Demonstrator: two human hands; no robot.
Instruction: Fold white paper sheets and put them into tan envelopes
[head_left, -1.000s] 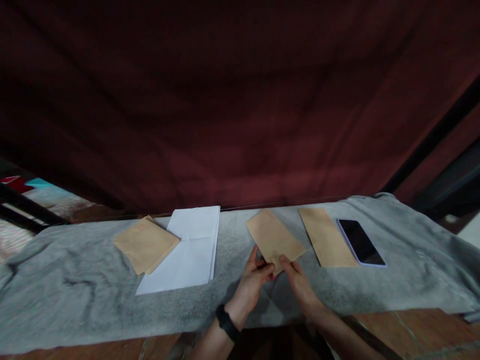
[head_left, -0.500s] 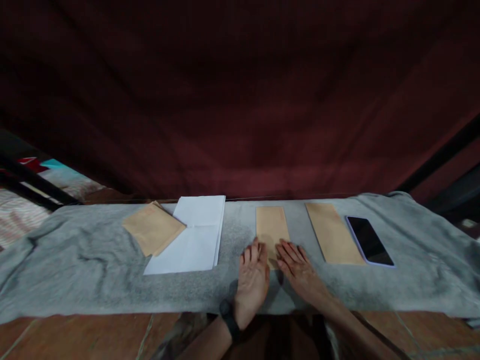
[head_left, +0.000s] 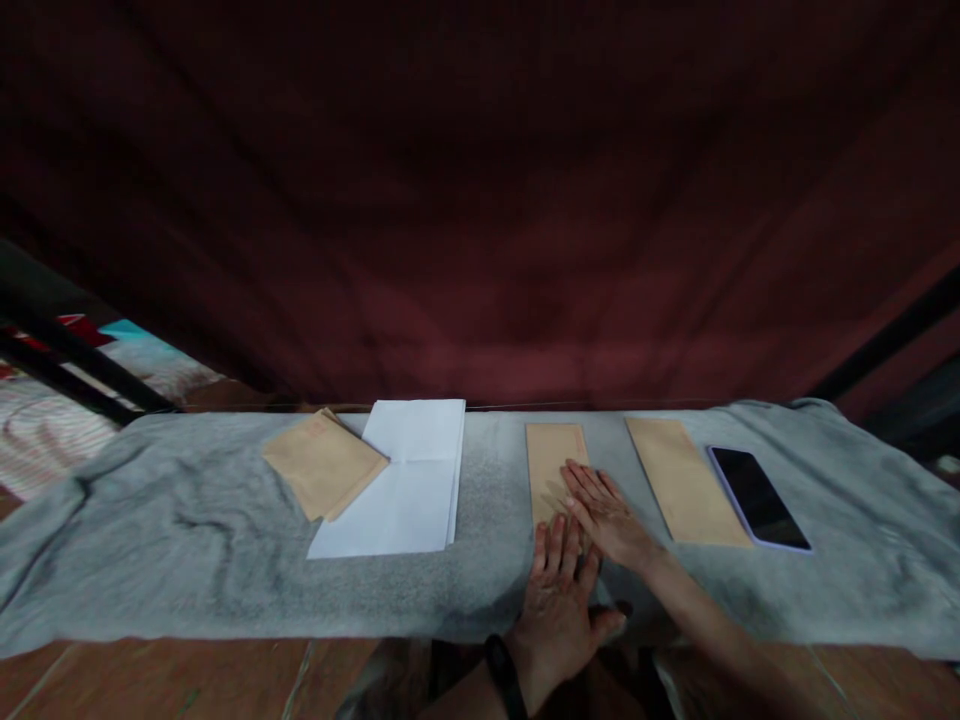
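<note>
A brown paper envelope [head_left: 551, 460] lies flat on the grey cloth [head_left: 495, 500] in front of me. My right hand [head_left: 604, 512] rests on its right side, fingers stretched out. At its near end lies my left hand [head_left: 559, 600], fingers spread and thumb out to the right, with a dark band on the wrist. Neither hand grips anything. The envelope's lower part is partly hidden under the hands.
To the left, white paper sheets [head_left: 412, 500] with a crease lie under the corner of several brown envelopes [head_left: 322, 460]. On the right are another brown envelope [head_left: 686, 480] and a phone [head_left: 761, 500] with a lilac edge. A dark red curtain [head_left: 480, 250] hangs behind.
My left hand has slid right and nearer to me, down to the envelope's near end. My right hand has moved farther up onto the envelope. The whole view has shifted slightly.
</note>
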